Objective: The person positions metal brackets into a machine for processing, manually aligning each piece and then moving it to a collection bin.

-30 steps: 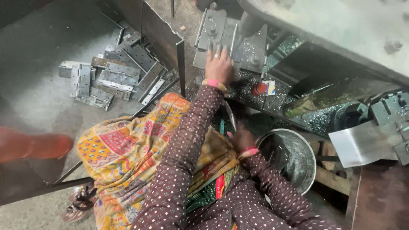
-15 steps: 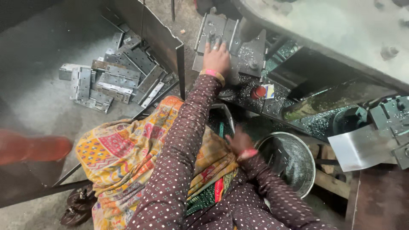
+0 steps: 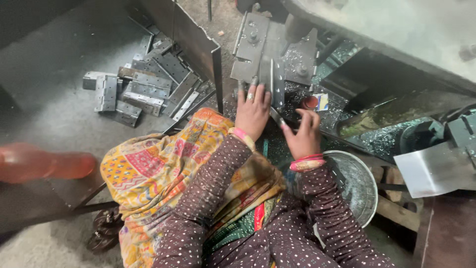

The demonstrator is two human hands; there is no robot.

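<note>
Now left hand (image 3: 253, 111) lies spread at the metal plate (image 3: 258, 49) edge, right hand (image 3: 302, 134) pinching a strip (image 3: 277, 118) beside

A grey, dusty concrete floor (image 3: 44, 74) fills the left side, with a heap of flat grey metal brackets (image 3: 144, 87) lying on it. A dark upright steel sheet (image 3: 191, 34) stands beside the heap. At upper right a pale, worn slab (image 3: 396, 25) slopes across. A round metal pan (image 3: 354, 183) sits low at right. The light is dim and even.

Grey concrete floor (image 3: 44, 99); heap of flat metal brackets (image 3: 144, 89) lying on it.
</note>
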